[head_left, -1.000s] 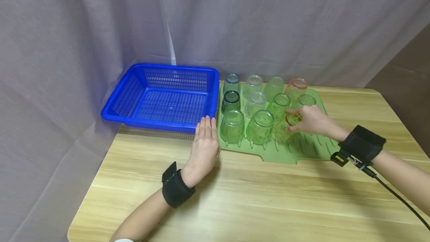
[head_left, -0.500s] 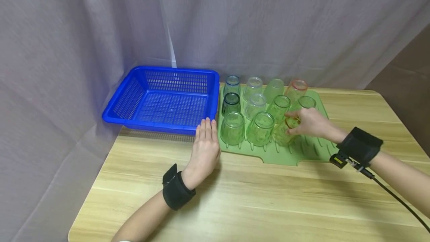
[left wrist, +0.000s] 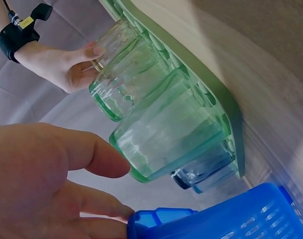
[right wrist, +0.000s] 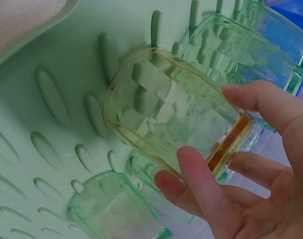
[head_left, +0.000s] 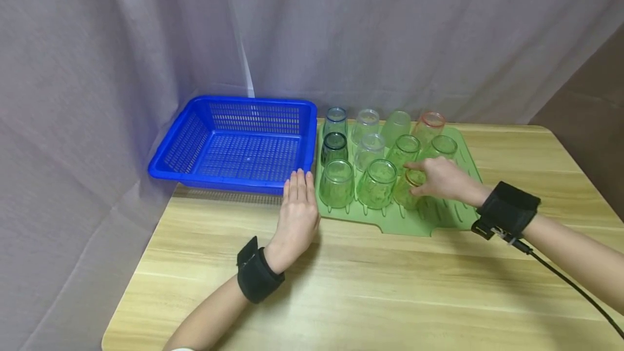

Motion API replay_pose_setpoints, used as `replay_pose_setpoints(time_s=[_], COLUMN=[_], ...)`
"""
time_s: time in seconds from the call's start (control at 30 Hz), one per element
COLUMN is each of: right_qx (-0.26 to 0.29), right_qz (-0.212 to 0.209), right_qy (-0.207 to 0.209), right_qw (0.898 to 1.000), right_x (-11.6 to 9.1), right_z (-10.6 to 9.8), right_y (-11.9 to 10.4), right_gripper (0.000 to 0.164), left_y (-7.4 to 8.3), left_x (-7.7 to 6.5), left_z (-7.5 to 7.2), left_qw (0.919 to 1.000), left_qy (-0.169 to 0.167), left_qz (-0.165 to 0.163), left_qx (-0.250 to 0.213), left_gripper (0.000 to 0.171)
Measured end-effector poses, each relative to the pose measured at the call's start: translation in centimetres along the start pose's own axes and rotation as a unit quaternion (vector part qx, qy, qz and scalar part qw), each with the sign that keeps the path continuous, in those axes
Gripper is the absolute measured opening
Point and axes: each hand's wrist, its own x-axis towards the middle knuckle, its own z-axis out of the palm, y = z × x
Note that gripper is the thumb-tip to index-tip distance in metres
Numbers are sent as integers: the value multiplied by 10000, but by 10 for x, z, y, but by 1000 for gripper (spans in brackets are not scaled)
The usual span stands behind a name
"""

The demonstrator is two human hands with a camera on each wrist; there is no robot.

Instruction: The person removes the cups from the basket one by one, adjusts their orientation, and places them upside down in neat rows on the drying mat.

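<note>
My right hand (head_left: 441,179) pinches an amber-tinted glass (head_left: 407,196) near its upturned base, thumb on one side and fingers on the other. In the right wrist view this glass (right wrist: 166,109) is upside down with its mouth at the green drying mat (right wrist: 51,149); whether it touches the mat is hard to tell. My left hand (head_left: 298,215) lies with straight fingers on the front right corner of the blue basket (head_left: 229,182). In the left wrist view its fingertips touch the basket rim, and the thumb (left wrist: 106,159) is near a green glass (left wrist: 166,129).
Several more upturned glasses stand in rows on the mat, among them a dark one (head_left: 334,148), a red-tinted one (head_left: 429,129) and a green one (head_left: 377,186). The basket sits left of the mat. A grey curtain (head_left: 370,37) hangs behind the wooden table (head_left: 341,286).
My right hand and the amber glass have shifted a little to the left, closer to the neighbouring green glass. My left hand stays on the basket corner.
</note>
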Motion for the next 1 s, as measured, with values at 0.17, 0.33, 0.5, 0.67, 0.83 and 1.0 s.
replay_pose_setpoints(time_s=[0.17, 0.33, 0.5, 0.67, 0.83, 1.0], right_qx=[24, -45, -192, -109, 270, 434], right_qz=[-18, -21, -246, -361, -885, -1197], right_qy=[-127, -239, -300, -176, -324, -549], right_qw=[9999, 9997, 9991, 9991, 9952, 9903], right_x=[4, 6, 13, 24, 44, 74], right_z=[-2, -4, -13, -36, -51, -59], right_y=[-4, -3, -6, -14, -19, -21], right_gripper=[67, 69, 69, 56, 45, 43], left_y=[-1, -2, -10, -27, -47, -65], left_x=[0, 1, 6, 25, 60, 111], left_z=[1, 1, -4, -20, -31, -24], left_qw=[9999, 9999, 9991, 9855, 9625, 9578], left_qy=[-65, -63, -334, -1318, -2197, -2396], left_qz=[-56, -70, -57, -140, -294, -397], left_qx=[116, 60, -265, -1062, -1564, -1536], left_gripper=[65, 65, 64, 58, 26, 30])
